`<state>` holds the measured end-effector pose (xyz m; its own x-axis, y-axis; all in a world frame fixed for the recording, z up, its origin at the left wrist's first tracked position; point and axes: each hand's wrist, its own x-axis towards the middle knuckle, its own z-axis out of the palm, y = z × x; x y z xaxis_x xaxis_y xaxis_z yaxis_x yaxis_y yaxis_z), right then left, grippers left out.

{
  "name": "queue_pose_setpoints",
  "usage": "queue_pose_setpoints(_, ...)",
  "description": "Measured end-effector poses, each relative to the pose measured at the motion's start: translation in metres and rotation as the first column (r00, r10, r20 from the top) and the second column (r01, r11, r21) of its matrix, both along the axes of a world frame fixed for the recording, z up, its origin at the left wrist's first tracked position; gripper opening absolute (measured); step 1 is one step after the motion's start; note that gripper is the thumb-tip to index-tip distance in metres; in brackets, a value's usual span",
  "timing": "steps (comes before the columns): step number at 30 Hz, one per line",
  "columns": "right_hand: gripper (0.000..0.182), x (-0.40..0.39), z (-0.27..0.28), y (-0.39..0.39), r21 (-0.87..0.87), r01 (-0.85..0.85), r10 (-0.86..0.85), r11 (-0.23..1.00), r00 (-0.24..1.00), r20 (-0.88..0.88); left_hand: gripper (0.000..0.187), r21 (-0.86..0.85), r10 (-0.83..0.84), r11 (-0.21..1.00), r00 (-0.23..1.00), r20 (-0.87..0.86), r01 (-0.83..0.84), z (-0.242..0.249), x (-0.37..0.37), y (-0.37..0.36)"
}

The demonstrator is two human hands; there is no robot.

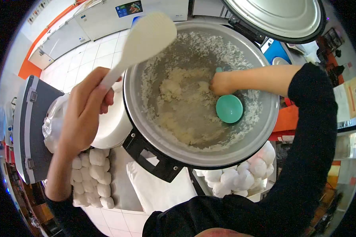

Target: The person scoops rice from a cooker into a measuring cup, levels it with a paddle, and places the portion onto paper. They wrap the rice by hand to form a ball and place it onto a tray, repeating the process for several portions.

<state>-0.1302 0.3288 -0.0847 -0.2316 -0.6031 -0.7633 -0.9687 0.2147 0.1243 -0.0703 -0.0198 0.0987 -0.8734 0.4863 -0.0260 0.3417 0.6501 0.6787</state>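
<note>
My left hand (pixel 85 106) is closed round the handle of a white rice paddle (pixel 148 37), raised over the left rim of a large metal rice pot (pixel 140 132). Inside the pot, my right hand (pixel 222 83) is closed on the handle of a green scoop (pixel 229 108), whose round cup lies near the pot's right inner wall. Cooked rice (pixel 178 89) is on the bottom, and grains cling to the walls. My right fingers are partly hidden.
The pot's open lid (pixel 277 15) stands at the upper right. Wrapped white bundles (pixel 93 177) lie lower left, more bundles (pixel 241 177) lower right. A white cloth (pixel 158 187) lies in front. A dark case (pixel 37 126) and white bowl (pixel 112 122) are left.
</note>
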Motion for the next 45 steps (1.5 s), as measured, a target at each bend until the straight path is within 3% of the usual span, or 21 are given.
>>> queue_pose_setpoints(2, 0.016, 0.008, 0.032, -0.016, 0.044, -0.181, 0.186, 0.982, 0.973, -0.141, 0.034, 0.420, 0.111, 0.904, 0.993, -0.038, -0.085, -0.016, 0.012, -0.012)
queue_pose_setpoints(3, 0.016, 0.008, 0.053, -0.029, 0.038, -0.179, 0.183, 0.983, 0.974, -0.136, 0.035, 0.446, 0.150, 0.889, 0.987, -0.064, -0.106, -0.018, 0.021, -0.014)
queue_pose_setpoints(5, 0.017, 0.006, 0.088, -0.053, 0.400, 0.057, -0.027, 0.915, 0.996, -0.080, 0.037, 0.585, 0.208, 0.799, 0.977, -0.056, -0.137, -0.033, 0.038, -0.014)
queue_pose_setpoints(6, 0.017, 0.001, 0.091, -0.056, 0.403, 0.060, -0.030, 0.913, 0.996, -0.083, 0.041, 0.712, 0.275, 0.683, 0.960, -0.046, -0.162, -0.042, 0.047, -0.014)
queue_pose_setpoints(8, 0.038, -0.012, 0.088, -0.057, 0.459, 0.556, -0.459, 0.693, 0.831, -0.314, 0.044, 0.797, 0.236, 0.591, 0.971, -0.023, -0.125, -0.063, 0.069, -0.007)
queue_pose_setpoints(9, 0.063, 0.001, 0.114, -0.055, 0.062, 0.795, -0.743, 0.604, 0.589, -0.317, 0.044, 0.856, 0.350, 0.498, 0.935, -0.052, -0.139, -0.078, 0.079, 0.001)
queue_pose_setpoints(10, 0.063, 0.007, 0.114, -0.047, 0.065, 0.796, -0.743, 0.602, 0.587, -0.321, 0.044, 0.905, 0.460, 0.401, 0.885, -0.067, -0.140, -0.088, 0.087, 0.009)
queue_pose_setpoints(12, 0.080, 0.015, 0.111, -0.042, -0.259, 0.787, -0.789, 0.559, 0.410, -0.458, 0.044, 0.920, 0.459, 0.361, 0.888, -0.030, -0.155, -0.098, 0.099, 0.026)
queue_pose_setpoints(14, 0.070, 0.015, 0.094, -0.042, -0.132, 0.823, -0.752, 0.552, 0.423, -0.506, 0.044, 0.924, 0.457, 0.336, 0.889, 0.011, -0.184, -0.103, 0.103, 0.031)
queue_pose_setpoints(16, 0.059, 0.009, 0.051, -0.031, -0.436, 0.809, -0.907, 0.396, 0.270, -0.324, 0.043, 0.943, 0.606, 0.290, 0.794, -0.050, -0.162, -0.107, 0.099, 0.034)
queue_pose_setpoints(21, 0.050, -0.005, 0.041, -0.087, -0.460, 0.777, -0.903, 0.428, 0.356, -0.239, 0.049, 0.957, 0.709, 0.201, 0.706, 0.005, -0.208, -0.109, 0.100, 0.043)
queue_pose_setpoints(25, 0.033, 0.017, 0.039, -0.122, -0.188, 0.770, -0.787, 0.609, 0.616, -0.027, 0.053, 0.936, 0.795, 0.160, 0.603, 0.067, -0.315, -0.105, 0.101, 0.049)
queue_pose_setpoints(27, 0.023, 0.039, 0.028, -0.144, -0.095, 0.828, -0.823, 0.553, 0.560, 0.094, 0.053, 0.938, 0.788, 0.161, 0.613, 0.065, -0.306, -0.111, 0.101, 0.043)
queue_pose_setpoints(28, 0.018, 0.051, 0.031, -0.150, 0.026, 0.613, -0.612, 0.789, 0.783, 0.111, 0.052, 0.946, 0.778, 0.159, 0.626, 0.057, -0.284, -0.113, 0.101, 0.042)
queue_pose_setpoints(30, 0.020, 0.064, 0.039, -0.150, 0.139, 0.489, -0.509, 0.861, 0.826, 0.242, 0.052, 0.935, 0.805, 0.160, 0.589, 0.062, -0.317, -0.105, 0.097, 0.051)
queue_pose_setpoints(31, 0.020, 0.068, 0.048, -0.146, 0.141, 0.491, -0.510, 0.860, 0.825, 0.243, 0.052, 0.934, 0.832, 0.147, 0.552, 0.061, -0.325, -0.101, 0.095, 0.055)
queue_pose_setpoints(33, 0.025, 0.074, 0.065, -0.136, 0.077, 0.786, -0.771, 0.613, 0.573, 0.278, 0.051, 0.939, 0.787, 0.203, 0.616, 0.013, -0.279, -0.104, 0.096, 0.046)
queue_pose_setpoints(36, 0.028, 0.067, 0.075, -0.098, -0.014, 0.821, -0.725, 0.571, 0.511, 0.462, 0.052, 0.917, 0.778, 0.260, 0.628, -0.013, -0.303, -0.102, 0.095, 0.050)
queue_pose_setpoints(40, 0.027, 0.052, 0.089, -0.075, -0.042, 0.871, -0.798, 0.490, 0.467, 0.380, 0.054, 0.889, 0.800, 0.293, 0.599, -0.026, -0.353, -0.098, 0.094, 0.054)
queue_pose_setpoints(42, 0.027, 0.063, 0.088, -0.084, 0.066, 0.713, -0.715, 0.698, 0.698, 0.025, 0.048, 0.894, 0.793, 0.300, 0.608, -0.039, -0.334, -0.100, 0.094, 0.049)
queue_pose_setpoints(45, 0.022, 0.091, 0.058, -0.100, 0.019, 0.664, -0.661, 0.747, 0.741, 0.117, 0.044, 0.900, 0.771, 0.318, 0.634, -0.062, -0.299, -0.106, 0.093, 0.042)
